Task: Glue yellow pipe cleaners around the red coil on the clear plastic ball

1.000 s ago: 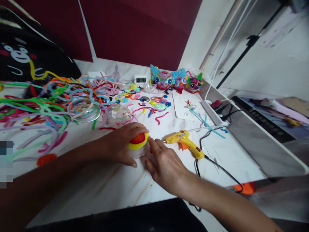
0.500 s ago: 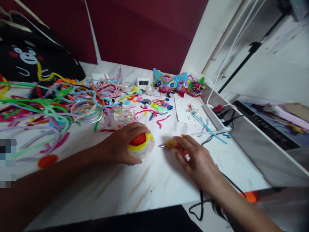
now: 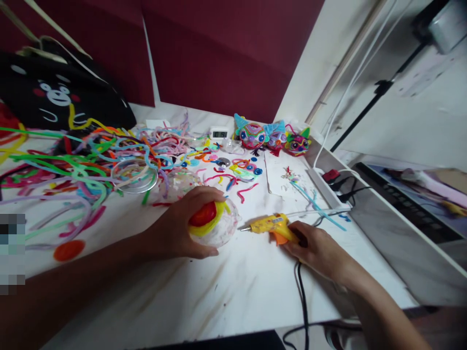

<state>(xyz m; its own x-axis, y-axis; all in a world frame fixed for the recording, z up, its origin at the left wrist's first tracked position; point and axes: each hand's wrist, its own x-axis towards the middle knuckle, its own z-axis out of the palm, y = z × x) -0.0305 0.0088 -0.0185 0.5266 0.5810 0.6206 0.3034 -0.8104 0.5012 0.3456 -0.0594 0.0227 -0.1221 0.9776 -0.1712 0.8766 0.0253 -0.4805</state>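
Note:
My left hand [image 3: 186, 223] is wrapped around a clear plastic ball [image 3: 221, 226], which carries a red patch bordered by a yellow strip. To its right lies a yellow hot glue gun [image 3: 268, 223] with an orange trigger, its metal nozzle pointing at the ball but apart from it. The fingers of my right hand [image 3: 315, 248] are closed around the handle end of the glue gun. A black cord [image 3: 302, 291] runs down from there toward the table's front edge.
Tangled pipe cleaners [image 3: 80, 165] spread over the left. Three decorated balls with ears [image 3: 251, 135] stand at the back, beside a small digital clock [image 3: 219, 133]. A power strip [image 3: 330, 189] lines the right edge. An orange disc [image 3: 69, 250] lies near my left forearm.
My right hand has slid back to the glue gun's handle, so more of its yellow body shows. In my left hand the ball has turned slightly.

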